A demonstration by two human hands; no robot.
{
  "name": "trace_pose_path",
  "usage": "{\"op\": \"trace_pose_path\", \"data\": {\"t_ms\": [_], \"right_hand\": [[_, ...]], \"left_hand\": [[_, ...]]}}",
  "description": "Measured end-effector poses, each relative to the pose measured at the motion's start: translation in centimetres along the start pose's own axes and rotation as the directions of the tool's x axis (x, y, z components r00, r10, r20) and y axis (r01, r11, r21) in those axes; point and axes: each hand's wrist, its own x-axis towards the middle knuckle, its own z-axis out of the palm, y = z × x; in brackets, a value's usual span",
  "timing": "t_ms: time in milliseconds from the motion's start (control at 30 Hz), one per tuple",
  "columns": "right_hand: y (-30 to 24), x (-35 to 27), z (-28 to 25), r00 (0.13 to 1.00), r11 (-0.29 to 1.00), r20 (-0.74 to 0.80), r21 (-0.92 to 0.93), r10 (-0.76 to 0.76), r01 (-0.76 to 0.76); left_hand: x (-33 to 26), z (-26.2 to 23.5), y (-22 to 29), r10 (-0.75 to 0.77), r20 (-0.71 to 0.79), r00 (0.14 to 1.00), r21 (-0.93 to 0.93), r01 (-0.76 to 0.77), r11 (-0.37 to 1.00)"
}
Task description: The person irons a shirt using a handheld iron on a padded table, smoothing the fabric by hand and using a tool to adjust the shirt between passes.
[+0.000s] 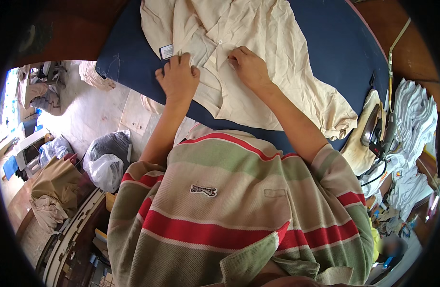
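Striped knit polo in green, red and beige (239,201) fills the near view, forearms reaching out from it. Left hand (178,76) presses flat, fingers spread, on the wrinkled cream cotton shirt (258,52) lying on the dark blue padded ironing board (335,43). Right hand (248,64) curls its fingertips onto the button placket, pinching lightly. Plenty of creases remain, so smoothing looks barely begun. Small white rectangular tag (166,50) sits beside the left fingers. Dark electric iron (373,126) rests at right, untouched.
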Motion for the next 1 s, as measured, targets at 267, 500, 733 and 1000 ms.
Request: {"op": "trace_pose_path", "data": {"t_ms": [267, 500, 733, 1000], "right_hand": [[1.5, -0.7, 0.6, 0.998, 0.903, -0.059, 0.429, 0.011, 0.015], [1.4, -2.6, -1.0, 0.998, 0.802, 0.012, 0.594, 0.065, -0.059], [0.7, -3.1, -1.5, 0.998, 0.804, 0.021, 0.592, 0.051, -0.054], [1.0, 0.3, -2.0, 0.984, 0.724, -0.035, 0.682, 0.177, -0.106]], "left_hand": [[-2.4, -2.1, -0.6, 0.186, -0.421, 0.888, -0.091, -0.245, 0.965], [0.0, 0.2, 4.4, 0.462, -0.270, 0.845, -0.368, -0.534, 0.761], [0.7, 1.5, 4.5, 0.388, -0.286, 0.876, -0.289, -0.465, 0.837], [3.1, 1.1, 3.5, 0.228, -0.223, 0.948, -0.775, -0.314, 0.549]]}}
